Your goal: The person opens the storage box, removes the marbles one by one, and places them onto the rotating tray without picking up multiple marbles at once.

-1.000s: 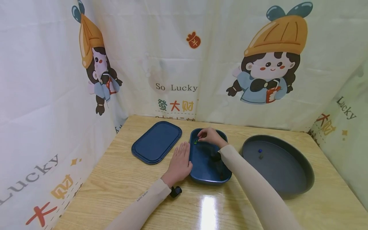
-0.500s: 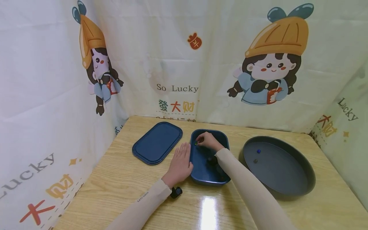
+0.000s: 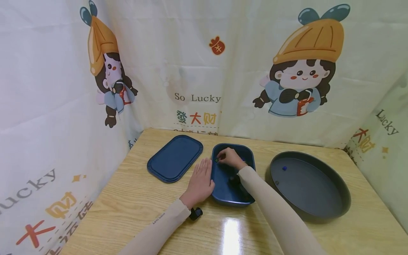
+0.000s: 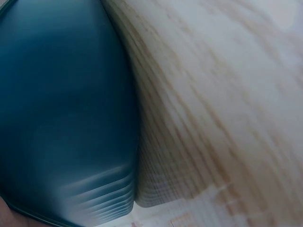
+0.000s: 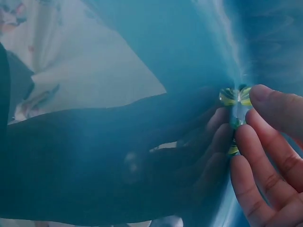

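In the head view my left hand lies with straight fingers along the left side of a deep blue box. Its wrist view shows the box's outer wall and a bit of skin at the lower left corner. My right hand is inside the box at its left wall, fingers loosely bent. Seen from the right wrist, the thumb tip touches a green-yellow marble, and other fingertips are beside a second one. Some gap shows between thumb and forefinger. A small purple spot shows right of the hand.
A flat blue lid lies left of the box. To the right stands a round dark grey pan holding a blue marble and a greyish one. Printed curtains hang behind and at both sides of the wooden table.
My right hand has moved down and slightly left to the green marbles. In the pan both marbles have rolled left, the greyish one further and nearer the front. My left hand holds its place.
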Demonstrator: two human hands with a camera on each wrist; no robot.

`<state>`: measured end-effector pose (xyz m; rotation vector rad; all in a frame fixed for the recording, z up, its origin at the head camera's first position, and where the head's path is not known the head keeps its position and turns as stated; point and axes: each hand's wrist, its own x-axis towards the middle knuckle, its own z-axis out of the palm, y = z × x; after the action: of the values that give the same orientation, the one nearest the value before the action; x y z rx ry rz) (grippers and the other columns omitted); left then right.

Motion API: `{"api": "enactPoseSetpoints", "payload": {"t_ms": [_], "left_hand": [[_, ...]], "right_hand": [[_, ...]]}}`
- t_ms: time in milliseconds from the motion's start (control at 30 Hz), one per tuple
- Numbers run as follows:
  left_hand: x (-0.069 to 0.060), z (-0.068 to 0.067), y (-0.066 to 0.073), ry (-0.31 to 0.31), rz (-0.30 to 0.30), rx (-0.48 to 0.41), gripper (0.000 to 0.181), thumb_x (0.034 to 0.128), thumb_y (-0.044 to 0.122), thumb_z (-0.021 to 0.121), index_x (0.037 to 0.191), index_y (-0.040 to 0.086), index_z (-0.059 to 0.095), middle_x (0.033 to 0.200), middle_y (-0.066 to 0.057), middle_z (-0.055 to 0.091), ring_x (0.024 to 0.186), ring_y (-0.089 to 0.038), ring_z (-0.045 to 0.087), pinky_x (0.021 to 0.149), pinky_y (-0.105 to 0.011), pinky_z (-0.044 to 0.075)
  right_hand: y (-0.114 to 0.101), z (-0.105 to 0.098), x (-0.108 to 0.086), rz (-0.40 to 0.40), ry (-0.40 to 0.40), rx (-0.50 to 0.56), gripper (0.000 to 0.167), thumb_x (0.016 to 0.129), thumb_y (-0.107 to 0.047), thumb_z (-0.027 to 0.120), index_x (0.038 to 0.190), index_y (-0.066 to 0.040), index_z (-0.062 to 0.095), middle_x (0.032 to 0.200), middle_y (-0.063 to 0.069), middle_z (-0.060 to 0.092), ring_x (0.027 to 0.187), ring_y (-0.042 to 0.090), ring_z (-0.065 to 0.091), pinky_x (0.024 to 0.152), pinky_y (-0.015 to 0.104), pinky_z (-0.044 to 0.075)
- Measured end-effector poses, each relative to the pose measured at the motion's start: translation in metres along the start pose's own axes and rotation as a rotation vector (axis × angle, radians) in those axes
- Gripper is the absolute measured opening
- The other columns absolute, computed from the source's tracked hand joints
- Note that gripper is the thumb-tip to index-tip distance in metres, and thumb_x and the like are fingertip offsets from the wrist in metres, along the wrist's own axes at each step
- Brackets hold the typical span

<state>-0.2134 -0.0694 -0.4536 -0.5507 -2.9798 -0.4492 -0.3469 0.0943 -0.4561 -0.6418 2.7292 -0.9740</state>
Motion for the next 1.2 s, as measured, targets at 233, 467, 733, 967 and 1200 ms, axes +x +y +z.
{"api": "enactPoseSetpoints", "payload": {"t_ms": [233, 467, 733, 967, 1200], "left_hand": [[0.0, -0.002, 0.001, -0.006, -0.002, -0.006, 0.067, 0.0944, 0.026, 0.044, 0.15, 0.001, 0.015, 0.157, -0.016, 0.018, 0.146, -0.03, 0.015, 0.118, -0.047, 0.014], [-0.001, -0.003, 0.002, -0.002, 0.0, 0.003, 0.067, 0.0948, 0.025, 0.043, 0.15, 0.001, 0.015, 0.157, -0.016, 0.018, 0.147, -0.029, 0.014, 0.118, -0.047, 0.014], [-0.002, -0.003, 0.002, 0.002, 0.004, 0.005, 0.066, 0.0946, 0.025, 0.044, 0.15, 0.0, 0.016, 0.157, -0.016, 0.019, 0.146, -0.029, 0.015, 0.118, -0.047, 0.015], [-0.002, -0.003, 0.001, 0.003, 0.006, 0.009, 0.066, 0.0943, 0.025, 0.044, 0.15, 0.0, 0.017, 0.157, -0.016, 0.019, 0.146, -0.029, 0.016, 0.118, -0.047, 0.015], [-0.001, -0.001, 0.001, -0.011, -0.001, 0.02, 0.067, 0.095, 0.026, 0.043, 0.15, 0.001, 0.015, 0.157, -0.015, 0.017, 0.147, -0.027, 0.013, 0.119, -0.046, 0.013]], "right_hand": [[0.0, 0.002, -0.002, -0.018, 0.005, 0.021, 0.013, 0.079, -0.003, 0.071, 0.092, 0.0, 0.072, 0.083, 0.011, 0.07, 0.072, 0.013, 0.064, 0.069, 0.027, 0.054], [0.0, 0.005, -0.004, -0.071, -0.003, 0.005, 0.01, 0.077, -0.003, 0.073, 0.087, -0.001, 0.073, 0.081, 0.01, 0.071, 0.07, 0.012, 0.065, 0.066, 0.025, 0.054], [-0.002, 0.009, -0.003, -0.065, -0.03, -0.024, 0.009, 0.078, -0.005, 0.074, 0.087, -0.003, 0.074, 0.081, 0.008, 0.071, 0.067, 0.01, 0.062, 0.065, 0.024, 0.054], [-0.005, 0.012, -0.002, -0.013, -0.029, -0.043, 0.01, 0.078, -0.006, 0.074, 0.087, -0.004, 0.074, 0.081, 0.007, 0.071, 0.066, 0.009, 0.061, 0.066, 0.024, 0.054], [-0.005, 0.013, -0.002, 0.0, -0.028, -0.029, 0.01, 0.077, -0.005, 0.074, 0.087, -0.004, 0.075, 0.081, 0.007, 0.071, 0.066, 0.01, 0.061, 0.066, 0.025, 0.055]]}}
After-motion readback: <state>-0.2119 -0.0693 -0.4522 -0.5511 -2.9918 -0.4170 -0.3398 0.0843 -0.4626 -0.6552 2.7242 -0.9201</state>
